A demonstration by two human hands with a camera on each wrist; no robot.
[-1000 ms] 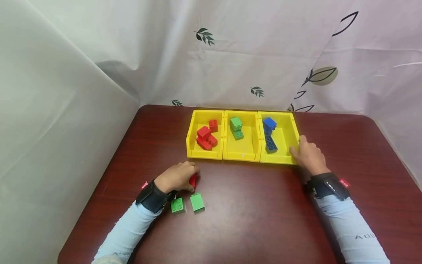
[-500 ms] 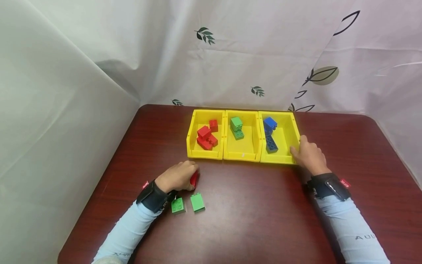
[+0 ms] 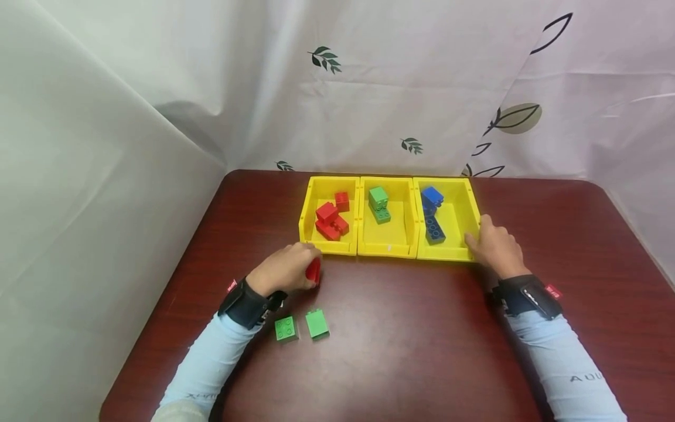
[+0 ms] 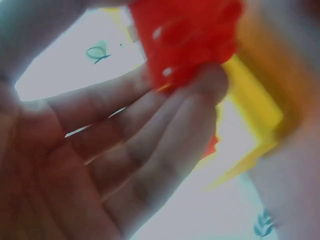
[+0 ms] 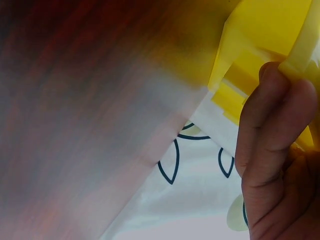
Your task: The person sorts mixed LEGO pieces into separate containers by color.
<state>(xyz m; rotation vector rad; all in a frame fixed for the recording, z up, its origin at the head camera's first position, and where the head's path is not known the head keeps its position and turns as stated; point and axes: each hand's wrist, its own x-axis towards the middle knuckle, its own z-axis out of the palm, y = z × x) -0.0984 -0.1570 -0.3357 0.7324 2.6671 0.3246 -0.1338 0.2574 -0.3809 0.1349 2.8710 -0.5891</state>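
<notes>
My left hand point(image 3: 283, 271) holds a red toy brick point(image 3: 313, 271) just in front of the left yellow bin point(image 3: 328, 247). In the left wrist view, fingertips press against the studded face of that red brick point(image 4: 187, 42); the thumb is mostly out of view. Over on the right, my right hand point(image 3: 498, 251) grips the side wall of the right yellow bin point(image 3: 444, 254), thumb inside and fingers outside. The right wrist view shows curled fingers point(image 5: 272, 135) at the bin's rim. Several red bricks point(image 3: 328, 214) lie in the left bin.
Green bricks point(image 3: 378, 198) sit in the middle yellow bin point(image 3: 385, 251); blue bricks point(image 3: 433, 228) lie in the right one. Two loose green bricks, one studs up point(image 3: 286, 329) and one on its side point(image 3: 317, 324), rest on the brown table point(image 3: 401, 351). A patterned cloth point(image 3: 369, 105) hangs behind.
My left hand has moved away from me toward the left bin, taking the red brick with it. My right hand stays on the right bin.
</notes>
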